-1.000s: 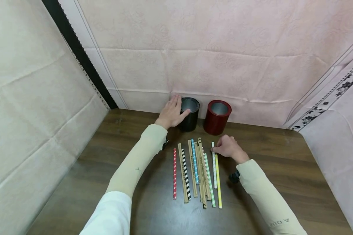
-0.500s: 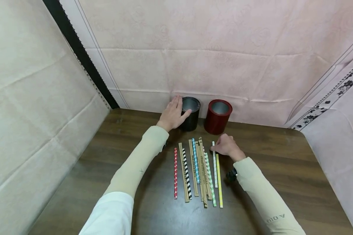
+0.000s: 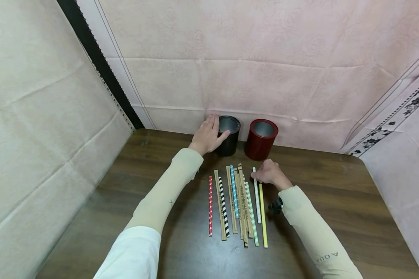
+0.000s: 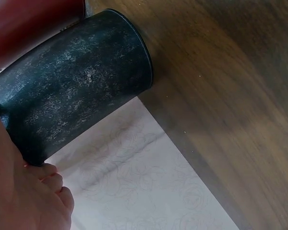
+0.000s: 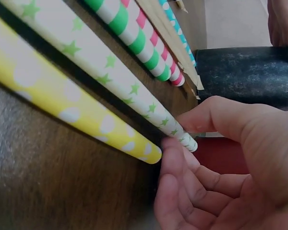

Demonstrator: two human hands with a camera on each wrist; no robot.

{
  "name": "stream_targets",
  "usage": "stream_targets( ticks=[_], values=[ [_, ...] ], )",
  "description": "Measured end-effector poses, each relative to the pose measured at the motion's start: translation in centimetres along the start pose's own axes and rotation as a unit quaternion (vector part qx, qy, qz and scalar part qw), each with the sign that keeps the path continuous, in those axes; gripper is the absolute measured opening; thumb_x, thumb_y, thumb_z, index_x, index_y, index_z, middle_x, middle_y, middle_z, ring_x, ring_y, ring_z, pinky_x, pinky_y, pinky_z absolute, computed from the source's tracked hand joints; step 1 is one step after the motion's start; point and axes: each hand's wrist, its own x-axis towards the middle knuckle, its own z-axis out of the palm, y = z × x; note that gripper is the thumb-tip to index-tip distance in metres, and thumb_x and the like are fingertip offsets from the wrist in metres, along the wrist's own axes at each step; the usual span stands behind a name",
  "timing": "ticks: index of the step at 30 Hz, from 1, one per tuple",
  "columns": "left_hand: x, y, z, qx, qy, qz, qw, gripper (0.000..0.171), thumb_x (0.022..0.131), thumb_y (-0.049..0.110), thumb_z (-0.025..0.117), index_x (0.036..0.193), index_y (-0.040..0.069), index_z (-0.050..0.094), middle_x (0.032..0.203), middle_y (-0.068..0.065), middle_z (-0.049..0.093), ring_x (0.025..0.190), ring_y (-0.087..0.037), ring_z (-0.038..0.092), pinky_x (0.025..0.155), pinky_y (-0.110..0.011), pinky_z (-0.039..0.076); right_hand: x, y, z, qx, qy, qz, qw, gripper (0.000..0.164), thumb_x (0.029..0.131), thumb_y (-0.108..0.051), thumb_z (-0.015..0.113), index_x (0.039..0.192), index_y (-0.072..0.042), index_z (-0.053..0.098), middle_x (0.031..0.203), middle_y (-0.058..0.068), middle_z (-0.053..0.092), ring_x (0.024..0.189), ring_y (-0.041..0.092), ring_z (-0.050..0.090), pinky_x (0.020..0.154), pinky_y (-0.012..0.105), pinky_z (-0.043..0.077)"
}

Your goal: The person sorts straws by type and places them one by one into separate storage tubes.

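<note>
In the head view my left hand [image 3: 208, 135] lies against the left side of a black cylindrical container [image 3: 229, 144], its fingers extended and the thumb spread over the front. The left wrist view shows fingertips at the container's upper end. My right hand [image 3: 270, 173] pinches the far end of a white paper straw with green stars [image 5: 103, 69] between thumb and fingers. That straw lies along the table, tilted slightly to the left at its far end. Beside it, close to the fingers, lies a yellow straw with white dots [image 5: 105, 122]. The container's bottom inside is hidden.
A red container [image 3: 259, 145] stands right of the black one, near the cloth backdrop [image 3: 251, 85]. Left of the star straw lie a green-striped straw [image 3: 252, 213], a blue straw [image 3: 234, 193], a black-striped straw [image 3: 224, 207], a red dotted straw [image 3: 210, 207] and several brown-wrapped straws.
The head view has shifted slightly. The star straw's far end has tilted a little to the left in my right hand. My left hand stays at the black container.
</note>
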Motion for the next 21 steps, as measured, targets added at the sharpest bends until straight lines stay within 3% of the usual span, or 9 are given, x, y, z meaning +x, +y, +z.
stream_targets(
  ticks=[10,15,21],
  values=[
    [-0.2,0.2,-0.3,0.002,-0.002,-0.001,1.0000,0.091,0.110,0.067,0.021,0.169,0.001,0.004,0.179,-0.015,0.005,0.168,-0.028,0.002,0.137,-0.041,0.009,-1.1,-1.6,-1.2,0.010,0.021,-0.030,0.999,0.046,0.099,-0.031,0.069,0.059,-0.008,0.066,0.072,0.010,0.073,0.072,0.020,0.059,0.067,0.032,0.046],
    [-0.3,0.3,-0.4,0.005,-0.003,0.001,1.0000,0.091,0.109,0.068,0.021,0.169,0.001,0.004,0.179,-0.015,0.005,0.168,-0.028,0.002,0.137,-0.041,0.009,-2.5,-2.9,-2.1,-0.004,0.045,-0.069,0.997,0.041,0.100,-0.029,0.069,0.064,-0.009,0.072,0.063,0.007,0.067,0.068,0.020,0.055,0.062,0.032,0.044],
    [-0.3,0.2,-0.3,0.008,0.004,0.002,1.0000,0.091,0.110,0.067,0.022,0.169,0.001,0.006,0.179,-0.015,0.006,0.168,-0.029,0.004,0.137,-0.041,0.010,-4.1,-5.1,-3.5,-0.020,0.094,-0.106,0.990,0.023,0.097,-0.028,0.071,0.086,-0.011,0.081,0.077,0.003,0.074,0.080,0.021,0.062,0.070,0.032,0.049]
  ],
)
